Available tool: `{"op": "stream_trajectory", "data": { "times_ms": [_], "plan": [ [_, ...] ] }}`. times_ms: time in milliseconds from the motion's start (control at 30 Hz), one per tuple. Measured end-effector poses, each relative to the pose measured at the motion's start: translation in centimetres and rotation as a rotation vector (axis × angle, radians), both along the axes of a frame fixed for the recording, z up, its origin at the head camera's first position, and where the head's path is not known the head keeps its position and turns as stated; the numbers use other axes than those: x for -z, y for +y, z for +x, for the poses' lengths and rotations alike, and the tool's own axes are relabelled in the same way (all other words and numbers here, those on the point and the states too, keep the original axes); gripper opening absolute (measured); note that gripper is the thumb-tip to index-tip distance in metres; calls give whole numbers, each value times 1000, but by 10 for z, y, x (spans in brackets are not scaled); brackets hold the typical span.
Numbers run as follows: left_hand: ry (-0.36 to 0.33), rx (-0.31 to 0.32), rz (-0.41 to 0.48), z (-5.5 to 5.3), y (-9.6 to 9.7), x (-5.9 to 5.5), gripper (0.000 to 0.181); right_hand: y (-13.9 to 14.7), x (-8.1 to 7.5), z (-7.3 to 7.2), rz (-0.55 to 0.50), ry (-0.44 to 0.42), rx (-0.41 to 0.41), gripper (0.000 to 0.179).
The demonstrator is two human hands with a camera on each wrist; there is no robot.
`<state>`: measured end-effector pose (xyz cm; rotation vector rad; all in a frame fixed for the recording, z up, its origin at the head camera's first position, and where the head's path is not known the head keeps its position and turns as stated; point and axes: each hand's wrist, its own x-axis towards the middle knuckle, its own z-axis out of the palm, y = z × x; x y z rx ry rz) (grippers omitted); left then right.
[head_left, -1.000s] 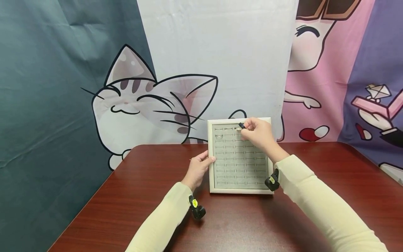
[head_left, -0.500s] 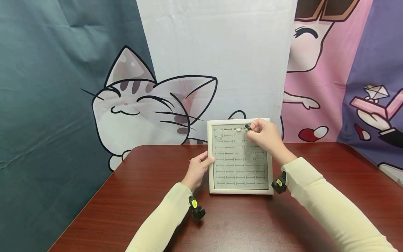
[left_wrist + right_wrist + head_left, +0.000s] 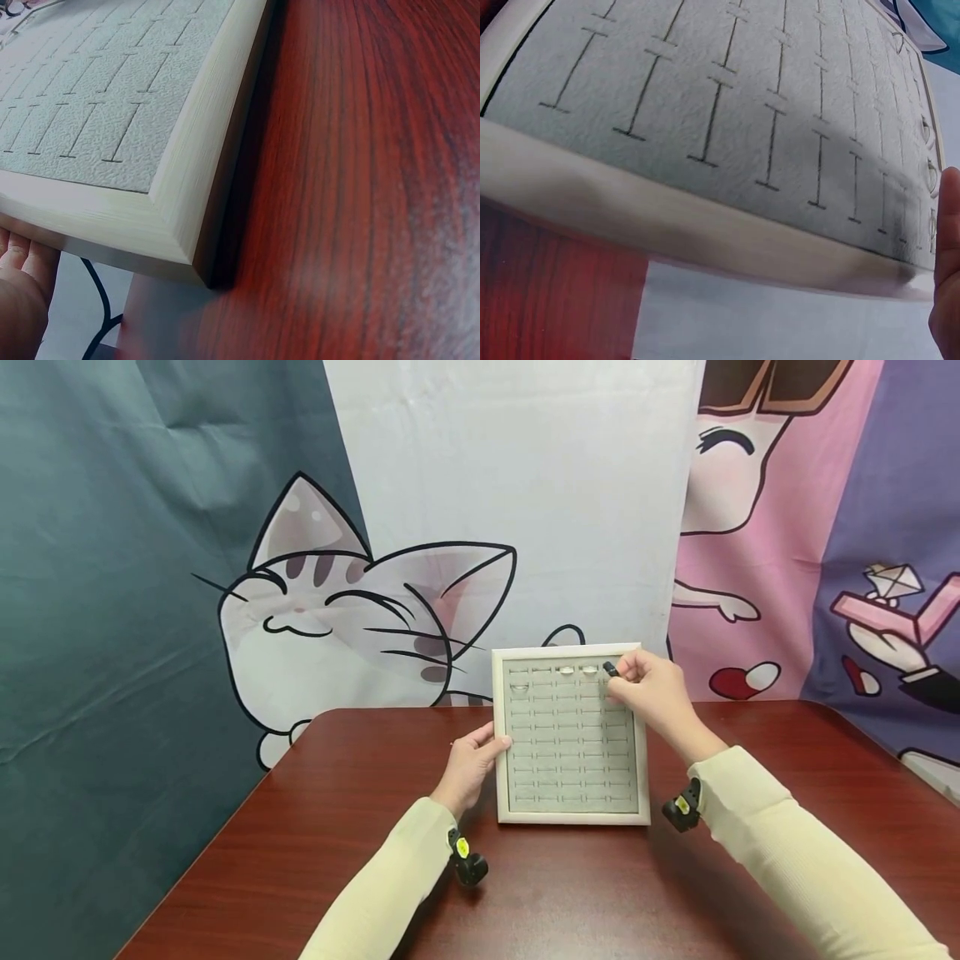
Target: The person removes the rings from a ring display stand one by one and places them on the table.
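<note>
My left hand (image 3: 468,768) grips the left edge of a cream-framed ring display board (image 3: 572,817), its thumb on the front rim and fingers behind. The board stands tilted on the table, its grey padded face cut with rows of slots. Silver rings (image 3: 589,670) sit in the top row, and another ring (image 3: 520,687) sits lower at the left. At the top right corner my right hand (image 3: 658,689) pinches a small black object (image 3: 611,669) close against the padding; its kind is too small to make out. In the right wrist view, rings (image 3: 932,176) stand near the fingers (image 3: 949,225).
The dark red wooden table (image 3: 375,777) carries the board. Behind it hangs a cartoon-printed cloth (image 3: 450,460) with a cat on it. A black cable (image 3: 97,292) shows beneath the board in the left wrist view.
My right hand has slid right along the top row with the black object, from the third slot toward the corner. Silver rings now show where it was. My left hand has stayed put.
</note>
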<state>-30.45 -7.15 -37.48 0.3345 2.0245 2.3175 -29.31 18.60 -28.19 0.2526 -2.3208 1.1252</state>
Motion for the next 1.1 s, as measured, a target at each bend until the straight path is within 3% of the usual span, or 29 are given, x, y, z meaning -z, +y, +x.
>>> {"op": "stream_trajectory", "data": {
  "times_ms": [433,900,1100],
  "plan": [
    [4,1,8,-1,0,1,42,12,8,6,-21,-13,20,8],
    [9,1,-1,2,1,1,45,35,29,11,-182,-44,8,9],
    [6,-7,-16,1,1,1,44,43,36,14,-161,-60,30,5]
  ]
}}
